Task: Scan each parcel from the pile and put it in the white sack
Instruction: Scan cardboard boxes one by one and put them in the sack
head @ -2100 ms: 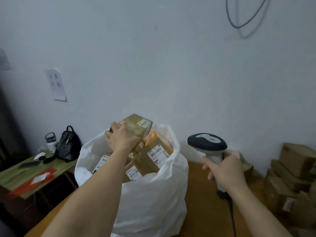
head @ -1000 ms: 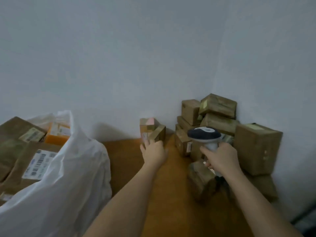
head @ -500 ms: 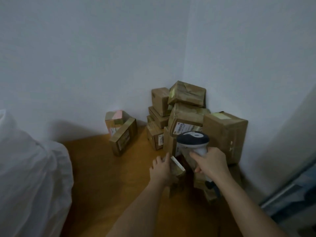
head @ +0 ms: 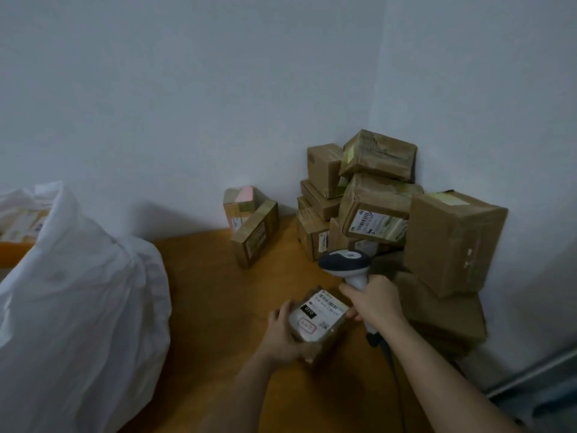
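My left hand [head: 282, 334] grips a small brown parcel [head: 318, 320] with a white label facing up, held just above the wooden table [head: 218, 307]. My right hand [head: 374, 303] holds the handle of a grey and white barcode scanner [head: 343, 262], whose head sits above the parcel's far right corner. The pile of brown parcels [head: 374, 207] is stacked in the corner behind. The white sack [head: 71, 301] stands at the left, with parcels showing at its open top.
Two small parcels [head: 253, 226] lean together by the back wall, apart from the pile. A large box [head: 449, 242] sits on flat parcels at the right table edge. The scanner's cable [head: 392, 364] runs down beside my right forearm. Walls close off the back and right.
My left hand left the sack, reached toward the pile and took hold of a small parcel, pulling it nearer with its label up. The scanner came along to the pile.
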